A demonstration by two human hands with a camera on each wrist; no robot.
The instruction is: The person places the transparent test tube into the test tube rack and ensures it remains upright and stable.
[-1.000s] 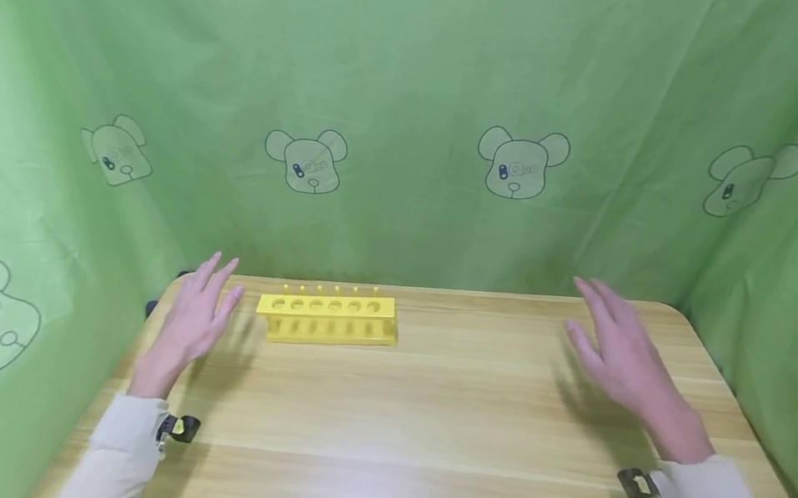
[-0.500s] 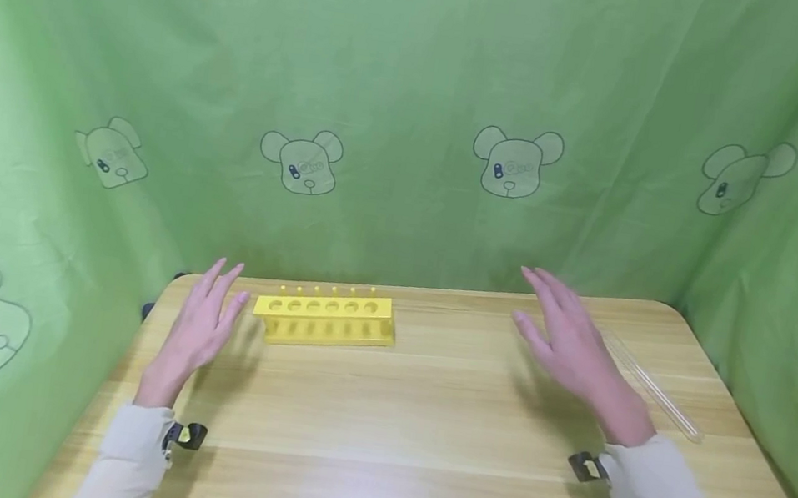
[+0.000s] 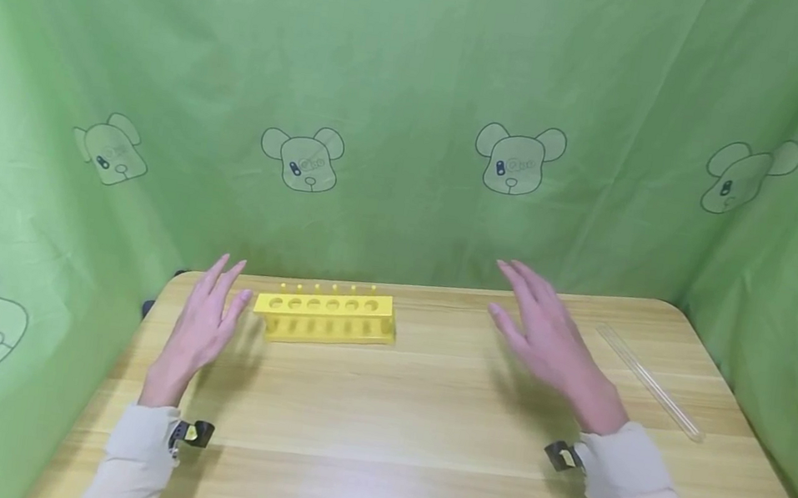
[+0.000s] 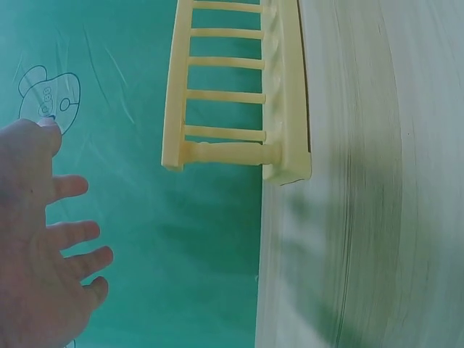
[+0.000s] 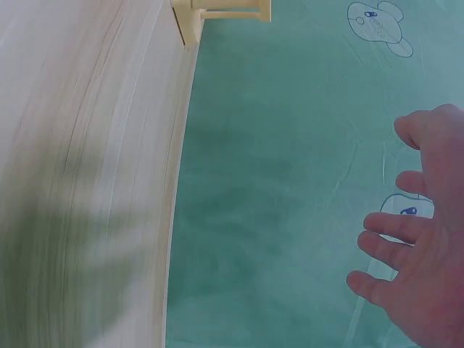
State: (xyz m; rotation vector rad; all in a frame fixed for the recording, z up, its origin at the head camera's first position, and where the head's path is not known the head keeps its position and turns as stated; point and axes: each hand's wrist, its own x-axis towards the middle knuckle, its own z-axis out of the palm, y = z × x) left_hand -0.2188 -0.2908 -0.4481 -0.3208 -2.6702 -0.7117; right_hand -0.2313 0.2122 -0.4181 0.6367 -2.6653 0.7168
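A yellow test tube rack with a row of round holes and a row of pegs behind stands near the table's back edge, left of centre. My left hand hovers just left of it, fingers extended, holding nothing. In the left wrist view the rack appears beyond the spread fingers. My right hand is held above the table on the right side, fingers extended and holding nothing. Right of that hand, a clear glass test tube lies slantwise on the wood. The right wrist view catches only one end of the rack.
The light wooden table has rounded back corners. Green curtains printed with bear heads enclose it at the back and both sides. A small dark object shows at the table's left edge.
My right hand has moved left, bringing the glass test tube on the table into sight beside it. The left hand has shifted only slightly, and the rack stays in place.
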